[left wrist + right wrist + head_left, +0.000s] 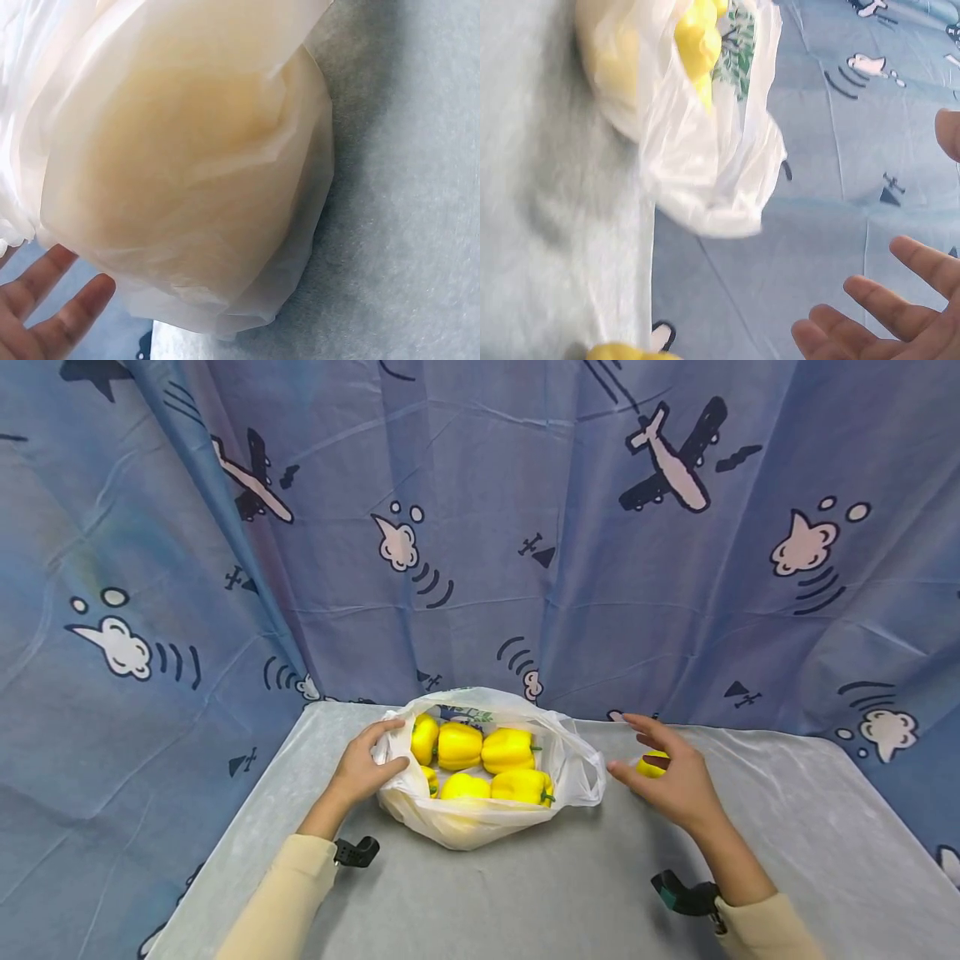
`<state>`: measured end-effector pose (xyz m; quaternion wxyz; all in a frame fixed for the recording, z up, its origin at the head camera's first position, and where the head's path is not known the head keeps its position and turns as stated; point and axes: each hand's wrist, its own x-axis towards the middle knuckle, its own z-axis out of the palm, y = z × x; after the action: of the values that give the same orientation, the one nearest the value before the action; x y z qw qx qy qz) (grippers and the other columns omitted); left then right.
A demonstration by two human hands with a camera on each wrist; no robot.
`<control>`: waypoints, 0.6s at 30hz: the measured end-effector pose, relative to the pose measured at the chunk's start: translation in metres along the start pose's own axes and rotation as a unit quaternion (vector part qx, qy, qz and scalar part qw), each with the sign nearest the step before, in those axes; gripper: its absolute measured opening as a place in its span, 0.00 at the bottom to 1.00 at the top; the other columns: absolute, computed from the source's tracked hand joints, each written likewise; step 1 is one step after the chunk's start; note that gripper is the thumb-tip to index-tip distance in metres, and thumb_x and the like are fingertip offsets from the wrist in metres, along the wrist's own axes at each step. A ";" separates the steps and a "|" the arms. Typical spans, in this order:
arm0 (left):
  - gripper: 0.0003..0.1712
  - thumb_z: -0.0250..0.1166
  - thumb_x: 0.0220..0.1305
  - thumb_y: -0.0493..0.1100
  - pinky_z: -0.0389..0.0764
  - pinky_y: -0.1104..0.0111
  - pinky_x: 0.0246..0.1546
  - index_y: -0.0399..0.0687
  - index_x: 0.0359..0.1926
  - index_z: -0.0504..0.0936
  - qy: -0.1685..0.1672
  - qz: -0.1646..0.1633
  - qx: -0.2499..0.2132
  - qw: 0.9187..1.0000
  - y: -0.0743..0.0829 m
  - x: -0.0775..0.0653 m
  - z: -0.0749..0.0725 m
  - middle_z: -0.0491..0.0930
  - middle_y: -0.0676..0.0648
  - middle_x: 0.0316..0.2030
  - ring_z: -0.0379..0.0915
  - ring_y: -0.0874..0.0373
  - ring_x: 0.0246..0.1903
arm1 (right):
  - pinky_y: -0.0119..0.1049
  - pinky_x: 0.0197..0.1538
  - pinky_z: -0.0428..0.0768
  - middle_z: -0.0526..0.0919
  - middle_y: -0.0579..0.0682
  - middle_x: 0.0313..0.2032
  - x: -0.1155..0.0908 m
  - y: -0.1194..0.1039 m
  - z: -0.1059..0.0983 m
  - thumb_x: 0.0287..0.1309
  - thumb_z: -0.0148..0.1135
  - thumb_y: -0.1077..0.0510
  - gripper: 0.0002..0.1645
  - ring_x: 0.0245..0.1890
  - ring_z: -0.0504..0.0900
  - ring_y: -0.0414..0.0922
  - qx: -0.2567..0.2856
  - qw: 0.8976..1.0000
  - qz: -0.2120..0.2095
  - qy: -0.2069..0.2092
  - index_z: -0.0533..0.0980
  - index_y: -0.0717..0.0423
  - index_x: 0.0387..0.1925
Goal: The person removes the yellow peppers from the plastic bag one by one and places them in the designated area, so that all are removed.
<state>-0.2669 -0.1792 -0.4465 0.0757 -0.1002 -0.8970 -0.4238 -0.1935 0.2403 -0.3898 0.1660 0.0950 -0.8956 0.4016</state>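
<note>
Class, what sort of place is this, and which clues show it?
Probably an indoor filming setup: a plane-print curtain hangs behind a gray table, and wrist cameras are worn.

Crinkled plastic bag (461,837); glossy peppers (460,746); matt cloth curtain (480,602).

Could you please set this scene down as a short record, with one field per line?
Container: white plastic bag, mouth open, on the grey table
Contents: at least six yellow peppers
Loose item: one yellow pepper outside the bag, partly hidden by the right grip in the head view
Left grip: at the bag's left rim, thumb and fingers spread
Right grip status: holding nothing, clear of the bag
Backdrop: blue curtain with airplane print
</note>
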 end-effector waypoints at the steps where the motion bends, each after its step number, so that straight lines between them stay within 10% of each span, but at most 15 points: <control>1: 0.33 0.68 0.51 0.43 0.62 0.48 0.69 0.50 0.61 0.74 0.000 0.001 -0.001 1.000 0.000 0.000 0.000 0.70 0.42 0.65 0.61 0.44 0.68 | 0.61 0.52 0.78 0.71 0.61 0.64 0.001 -0.003 0.003 0.51 0.71 0.51 0.39 0.57 0.74 0.63 0.000 1.000 -0.006 -0.001 0.69 0.53 0.65; 18: 0.33 0.67 0.52 0.43 0.62 0.48 0.69 0.51 0.62 0.73 -0.009 -0.012 -0.005 1.000 0.000 0.000 -0.001 0.69 0.43 0.66 0.60 0.45 0.69 | 0.56 0.54 0.79 0.73 0.55 0.63 0.017 -0.032 0.044 0.51 0.71 0.52 0.38 0.58 0.75 0.60 0.076 0.994 -0.037 -0.066 0.70 0.51 0.64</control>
<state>-0.2665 -0.1799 -0.4454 0.0619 -0.0942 -0.8965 -0.4284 -0.2091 0.1853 -0.3890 0.1138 0.1664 -0.8675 0.4549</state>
